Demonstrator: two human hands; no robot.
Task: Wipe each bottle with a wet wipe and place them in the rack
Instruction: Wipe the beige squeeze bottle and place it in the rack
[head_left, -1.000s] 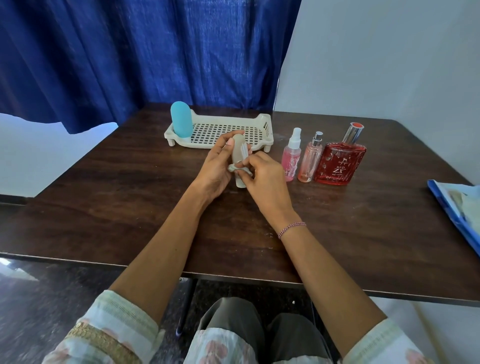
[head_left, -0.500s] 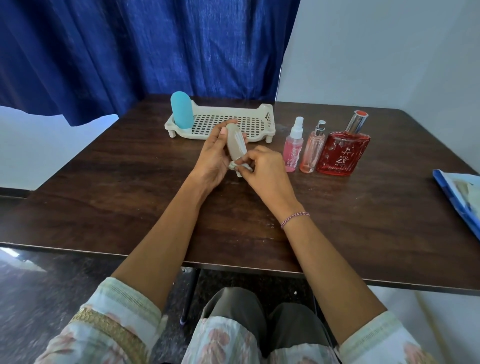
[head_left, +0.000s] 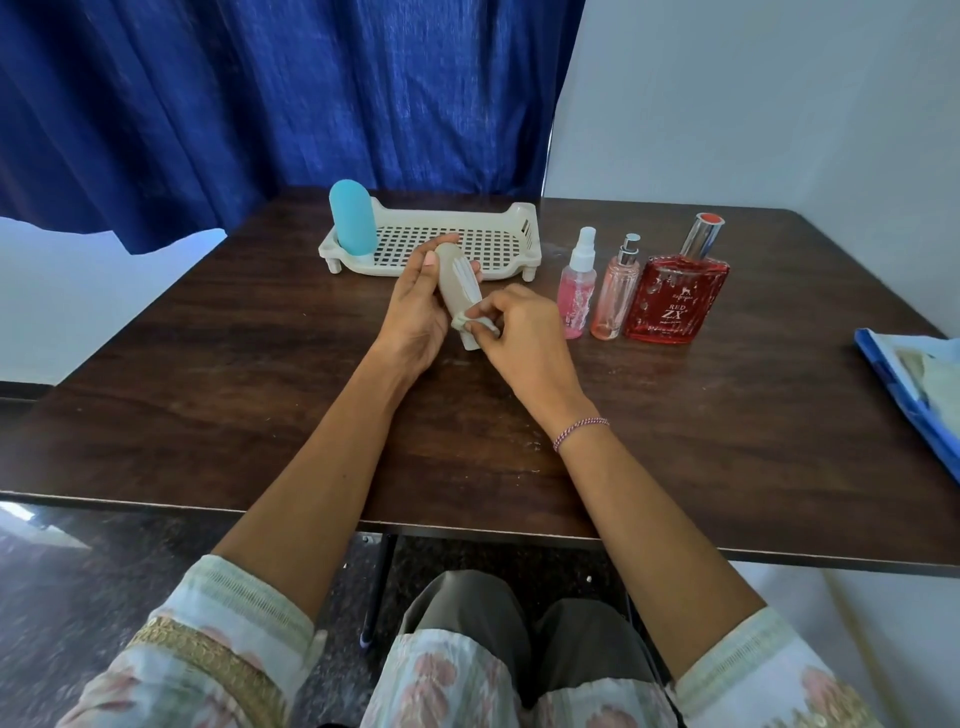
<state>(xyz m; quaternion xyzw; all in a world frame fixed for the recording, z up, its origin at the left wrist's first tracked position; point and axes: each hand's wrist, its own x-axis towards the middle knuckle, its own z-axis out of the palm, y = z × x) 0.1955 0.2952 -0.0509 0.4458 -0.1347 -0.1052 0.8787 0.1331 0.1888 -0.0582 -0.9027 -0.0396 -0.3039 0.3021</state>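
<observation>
i see the left hand (head_left: 415, 317) curled round a beige rounded plastic bottle (head_left: 457, 280), thumb on the near side and fingers behind. it holds the bottle tilted over the dark brown wooden table (head_left: 208, 364), cap end towards me. i cannot tell whether the cap touches the wood. the right hand (head_left: 524, 338) pinches a small crumpled whitish wet wipe (head_left: 467, 323) against the bottle's lower part, just above the cap.

just behind both hands sits the cream perforated plastic rack (head_left: 511, 218), with a light blue rounded bottle (head_left: 352, 218) standing upright in its left end.

to the right of the hands, three bottles stand in a close row on the table:
- a pink spray bottle with a white top (head_left: 576, 291)
- a slim peach glass bottle with a silver pump (head_left: 615, 296)
- a square red perfume bottle with a silver cap (head_left: 675, 296)

a blue packet (head_left: 914, 374) lies at the table's right edge.
</observation>
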